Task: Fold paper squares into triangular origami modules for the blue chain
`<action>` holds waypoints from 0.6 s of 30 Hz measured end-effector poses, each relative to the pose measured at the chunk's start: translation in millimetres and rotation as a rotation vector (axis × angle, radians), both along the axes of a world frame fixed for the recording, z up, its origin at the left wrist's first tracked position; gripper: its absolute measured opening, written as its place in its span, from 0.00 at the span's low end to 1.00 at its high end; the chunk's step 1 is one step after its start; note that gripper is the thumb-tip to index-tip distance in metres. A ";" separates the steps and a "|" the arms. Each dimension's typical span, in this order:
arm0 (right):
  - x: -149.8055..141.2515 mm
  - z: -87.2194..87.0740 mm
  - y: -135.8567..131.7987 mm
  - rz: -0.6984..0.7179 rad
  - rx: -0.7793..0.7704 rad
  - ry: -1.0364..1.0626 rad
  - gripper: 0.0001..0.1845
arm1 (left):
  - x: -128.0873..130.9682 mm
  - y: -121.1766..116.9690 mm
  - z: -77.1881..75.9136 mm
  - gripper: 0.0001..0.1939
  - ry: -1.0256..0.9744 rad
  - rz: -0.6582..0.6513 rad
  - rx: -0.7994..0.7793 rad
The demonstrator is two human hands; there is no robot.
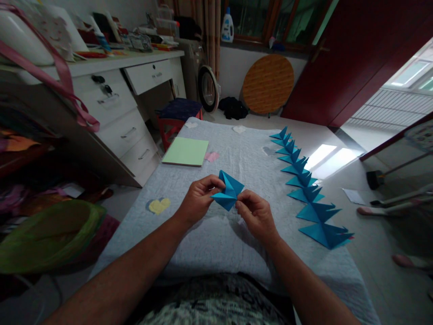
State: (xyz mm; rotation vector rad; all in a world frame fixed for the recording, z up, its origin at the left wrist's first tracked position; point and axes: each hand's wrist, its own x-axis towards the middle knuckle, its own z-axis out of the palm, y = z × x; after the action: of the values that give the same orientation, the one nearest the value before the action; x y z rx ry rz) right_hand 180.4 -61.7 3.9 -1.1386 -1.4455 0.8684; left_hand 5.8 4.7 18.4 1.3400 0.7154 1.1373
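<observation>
A partly folded piece of blue origami paper point(227, 190) is held between my hands, just above the cloth-covered table. My left hand point(202, 195) pinches its left side, thumb and fingers closed on the paper. At its right corner my right hand point(256, 212) grips with thumb and index finger, the other fingers curled in. The paper shows several creased triangular flaps. On the right side of the table stands a row of several folded blue paper cranes point(309, 194). A stack of light green square paper point(186, 151) lies at the far left of the table.
A light grey-blue cloth point(209, 243) with heart patches covers the table. Beyond it are a red stool point(165, 128), a washing machine with its door point(208, 89) swung out and a round wooden board point(269, 83). A green-lined bin point(50, 234) sits at the left.
</observation>
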 end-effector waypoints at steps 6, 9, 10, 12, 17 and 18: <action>0.5 1.6 0.4 -0.015 0.011 -0.054 0.03 | 2.2 -1.2 2.2 0.06 0.023 -0.013 -0.100; 0.3 0.4 2.0 -0.059 -0.004 -0.113 0.04 | 2.2 -2.3 1.4 0.05 0.068 -0.048 -0.045; 0.1 -0.1 2.6 -0.076 -0.013 -0.129 0.05 | 1.9 -2.6 0.7 0.04 0.081 -0.060 -0.030; -0.2 -1.0 3.5 -0.095 -0.031 -0.138 0.06 | 0.6 -3.4 -1.3 0.04 0.093 -0.069 -0.019; -0.7 -1.7 3.2 -0.095 -0.055 -0.112 0.08 | -3.8 -8.5 -6.5 0.11 0.003 -0.134 0.016; -0.7 -1.5 3.0 -0.092 -0.053 -0.111 0.08 | -4.1 -10.0 -6.7 0.16 0.004 -0.158 0.042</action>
State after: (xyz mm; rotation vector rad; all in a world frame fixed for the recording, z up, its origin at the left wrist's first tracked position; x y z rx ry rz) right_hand 179.7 -58.7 2.4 -1.3000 -1.4555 0.7938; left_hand 1.7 -5.3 11.7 1.4091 0.5801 1.0288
